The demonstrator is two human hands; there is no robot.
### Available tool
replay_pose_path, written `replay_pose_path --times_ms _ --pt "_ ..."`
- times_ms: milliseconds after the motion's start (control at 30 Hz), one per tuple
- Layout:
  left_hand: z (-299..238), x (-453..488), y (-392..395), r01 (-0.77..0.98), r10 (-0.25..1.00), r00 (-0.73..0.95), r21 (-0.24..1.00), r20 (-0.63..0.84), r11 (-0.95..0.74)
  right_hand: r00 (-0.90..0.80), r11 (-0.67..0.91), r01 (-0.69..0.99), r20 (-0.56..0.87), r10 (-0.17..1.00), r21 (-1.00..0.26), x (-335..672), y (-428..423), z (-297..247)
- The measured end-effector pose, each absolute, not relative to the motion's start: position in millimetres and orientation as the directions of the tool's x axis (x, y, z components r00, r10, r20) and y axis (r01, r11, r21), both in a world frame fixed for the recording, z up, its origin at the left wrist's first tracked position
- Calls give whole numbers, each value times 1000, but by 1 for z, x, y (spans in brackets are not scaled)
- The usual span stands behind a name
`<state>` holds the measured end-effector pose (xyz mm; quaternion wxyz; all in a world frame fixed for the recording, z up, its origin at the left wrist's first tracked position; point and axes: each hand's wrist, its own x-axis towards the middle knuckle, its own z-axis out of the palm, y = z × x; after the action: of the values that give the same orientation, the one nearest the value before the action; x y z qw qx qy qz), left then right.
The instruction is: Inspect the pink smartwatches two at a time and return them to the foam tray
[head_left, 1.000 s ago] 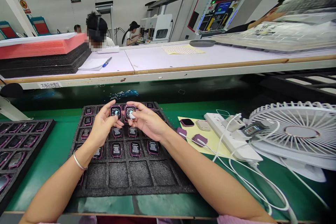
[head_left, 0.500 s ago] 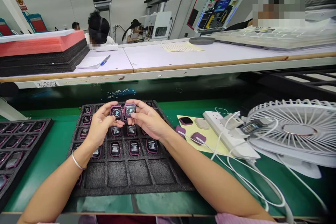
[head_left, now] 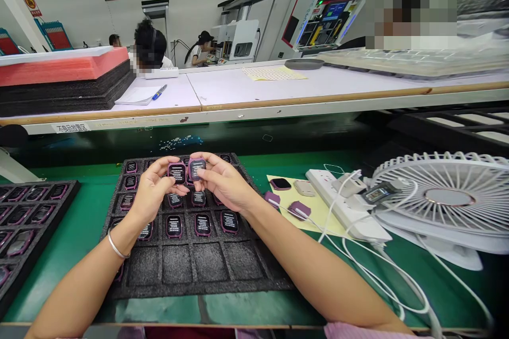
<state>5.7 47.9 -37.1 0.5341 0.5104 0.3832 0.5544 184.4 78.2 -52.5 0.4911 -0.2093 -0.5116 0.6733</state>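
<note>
My left hand (head_left: 157,188) grips a purple smartwatch body (head_left: 176,172) between thumb and fingers. Beside it, my right hand (head_left: 222,180) pinches a second purple smartwatch (head_left: 197,168), its thumb on the lower screen. Both screens face me and show lines of white text. The two watches are held over a black foam tray (head_left: 178,288). Several more purple watches, such as this lit one (head_left: 202,224), sit in the tray's pockets. The front row of pockets holds none. My hands and forearms hide parts of the tray.
At left lies another foam tray (head_left: 43,243) of watches. To the right are a yellow sheet (head_left: 318,226) with purple pieces, a white power strip (head_left: 338,201) with cables, and a white fan (head_left: 441,190). A raised shelf (head_left: 222,85) spans the back; people sit beyond.
Both watch screens have switched from a face with a small blue picture to lines of white text. The hands stay nearly in place.
</note>
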Motion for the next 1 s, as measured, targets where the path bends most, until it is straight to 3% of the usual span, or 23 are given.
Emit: replay_pose_path --times_ms 1000 --pt "-40 7 49 -140 975 100 973 199 -184 -416 23 -414 211 885 -910 184 74 -47"
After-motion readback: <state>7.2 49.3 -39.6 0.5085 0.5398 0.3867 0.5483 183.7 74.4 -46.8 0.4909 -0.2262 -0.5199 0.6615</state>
